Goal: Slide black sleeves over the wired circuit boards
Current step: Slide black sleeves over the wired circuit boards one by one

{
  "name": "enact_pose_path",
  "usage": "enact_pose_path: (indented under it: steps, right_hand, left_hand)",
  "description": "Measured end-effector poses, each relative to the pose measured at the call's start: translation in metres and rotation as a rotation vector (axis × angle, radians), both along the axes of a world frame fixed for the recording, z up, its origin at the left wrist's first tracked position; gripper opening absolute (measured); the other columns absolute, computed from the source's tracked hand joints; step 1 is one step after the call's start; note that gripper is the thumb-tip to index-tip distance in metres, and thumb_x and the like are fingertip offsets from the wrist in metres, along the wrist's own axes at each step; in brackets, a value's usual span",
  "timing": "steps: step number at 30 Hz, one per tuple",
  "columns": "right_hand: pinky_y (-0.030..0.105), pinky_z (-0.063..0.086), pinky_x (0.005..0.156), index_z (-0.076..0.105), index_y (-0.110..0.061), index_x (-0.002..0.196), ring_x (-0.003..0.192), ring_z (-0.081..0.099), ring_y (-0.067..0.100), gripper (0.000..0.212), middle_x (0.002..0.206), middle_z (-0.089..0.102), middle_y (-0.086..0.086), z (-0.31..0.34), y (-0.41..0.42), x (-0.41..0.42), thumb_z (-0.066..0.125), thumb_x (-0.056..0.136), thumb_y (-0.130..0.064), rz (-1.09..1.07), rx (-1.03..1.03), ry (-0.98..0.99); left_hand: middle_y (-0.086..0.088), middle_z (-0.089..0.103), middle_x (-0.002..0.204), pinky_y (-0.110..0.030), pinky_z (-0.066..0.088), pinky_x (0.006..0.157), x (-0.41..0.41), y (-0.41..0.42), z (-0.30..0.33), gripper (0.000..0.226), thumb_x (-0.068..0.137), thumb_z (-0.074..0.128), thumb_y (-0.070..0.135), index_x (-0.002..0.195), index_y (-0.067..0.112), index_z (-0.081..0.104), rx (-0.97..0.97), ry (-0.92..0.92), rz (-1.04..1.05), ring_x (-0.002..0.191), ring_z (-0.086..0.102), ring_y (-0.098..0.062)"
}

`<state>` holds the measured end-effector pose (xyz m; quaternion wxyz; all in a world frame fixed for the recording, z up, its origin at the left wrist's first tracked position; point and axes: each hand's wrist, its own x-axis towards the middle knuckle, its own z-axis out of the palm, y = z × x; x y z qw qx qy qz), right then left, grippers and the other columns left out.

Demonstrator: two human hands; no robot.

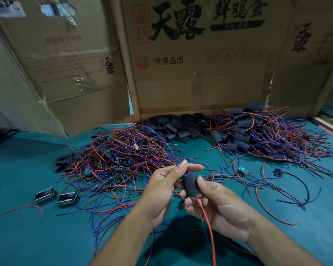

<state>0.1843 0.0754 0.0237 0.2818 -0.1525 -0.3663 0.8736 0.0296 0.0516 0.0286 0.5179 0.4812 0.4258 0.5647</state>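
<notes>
Above the green bench, the right hand curls its fingers round a black sleeve while the left hand pinches the blue-tipped circuit board protruding from its top, red wire trailing below.

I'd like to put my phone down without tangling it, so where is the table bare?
Bare green table lies at the near left, below the two small black cases, and at the near right past the right hand. It is crowded in the middle: the unsleeved board pile, loose sleeves and the sleeved pile.
</notes>
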Motion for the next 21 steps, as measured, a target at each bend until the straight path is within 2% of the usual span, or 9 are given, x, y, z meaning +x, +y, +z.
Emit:
enact_pose_path:
  steps: [2,5,9,12,14,17,19,21]
  right_hand:
    - [0.028,0.059,0.067,0.071,0.003,0.102,0.069,0.069,0.017,0.061,0.092,0.068,0.019,-0.0007,0.0000,-0.0004,0.092,0.059,-0.035,-0.001,-0.007,0.004]
    - [0.028,0.059,0.068,0.072,0.002,0.099,0.071,0.069,0.018,0.056,0.094,0.069,0.018,-0.0005,-0.0002,0.0003,0.091,0.061,-0.035,0.004,-0.004,0.009]
    - [0.028,0.058,0.063,0.073,0.001,0.095,0.066,0.068,0.017,0.055,0.089,0.068,0.019,0.0012,0.0009,0.0004,0.093,0.057,-0.034,-0.045,-0.031,-0.001]
    - [0.027,0.058,0.062,0.074,-0.001,0.092,0.065,0.066,0.017,0.052,0.087,0.067,0.018,0.0036,0.0015,0.0006,0.093,0.057,-0.035,-0.061,-0.036,-0.009]
    - [0.027,0.058,0.063,0.075,-0.001,0.091,0.065,0.066,0.016,0.043,0.086,0.068,0.017,0.0051,0.0010,0.0010,0.087,0.067,-0.034,-0.069,-0.045,-0.005]
    - [0.026,0.058,0.063,0.076,-0.002,0.089,0.064,0.066,0.015,0.031,0.085,0.069,0.016,0.0067,0.0004,0.0005,0.063,0.084,-0.030,-0.086,-0.043,-0.021]
    - [0.027,0.058,0.062,0.076,-0.001,0.091,0.064,0.066,0.017,0.031,0.085,0.068,0.018,0.0064,0.0021,0.0003,0.059,0.085,-0.027,-0.102,-0.042,-0.037]
    - [0.028,0.059,0.063,0.075,-0.001,0.094,0.065,0.067,0.019,0.032,0.087,0.068,0.020,0.0064,0.0038,0.0006,0.060,0.085,-0.028,-0.114,-0.013,-0.062]
  left_hand:
    - [-0.006,0.066,0.071,-0.023,0.036,0.053,0.0012,-0.0011,0.0003,0.049,0.087,0.059,0.054,0.107,0.013,0.077,0.010,0.048,0.011,0.060,0.043,-0.019]
    - [-0.017,0.068,0.081,-0.037,0.036,0.069,0.0036,-0.0012,-0.0017,0.049,0.089,0.059,0.057,0.109,0.015,0.076,-0.006,0.050,0.007,0.076,0.046,-0.031]
    - [0.002,0.074,0.080,-0.029,0.039,0.063,0.0030,-0.0001,-0.0032,0.050,0.096,0.049,0.055,0.111,0.015,0.076,0.003,0.099,-0.003,0.067,0.055,-0.017]
    - [-0.005,0.076,0.099,-0.039,0.039,0.073,0.0042,0.0009,-0.0055,0.052,0.094,0.048,0.057,0.113,0.016,0.075,0.003,0.108,-0.018,0.080,0.051,-0.028]
    - [-0.003,0.075,0.108,-0.032,0.042,0.070,0.0047,0.0011,-0.0058,0.052,0.091,0.049,0.058,0.114,0.020,0.075,0.012,0.118,-0.009,0.078,0.047,-0.026]
    - [0.000,0.074,0.115,-0.032,0.044,0.084,0.0044,0.0026,-0.0054,0.043,0.094,0.048,0.051,0.114,0.024,0.076,0.035,0.145,0.004,0.090,0.055,-0.024]
    - [0.002,0.075,0.112,-0.016,0.045,0.079,0.0045,0.0027,-0.0042,0.039,0.095,0.048,0.046,0.111,0.025,0.077,0.042,0.168,0.023,0.090,0.059,-0.015]
    - [-0.004,0.076,0.107,-0.009,0.043,0.071,0.0037,0.0029,-0.0036,0.036,0.096,0.050,0.044,0.108,0.025,0.078,0.039,0.201,0.033,0.086,0.061,-0.008]
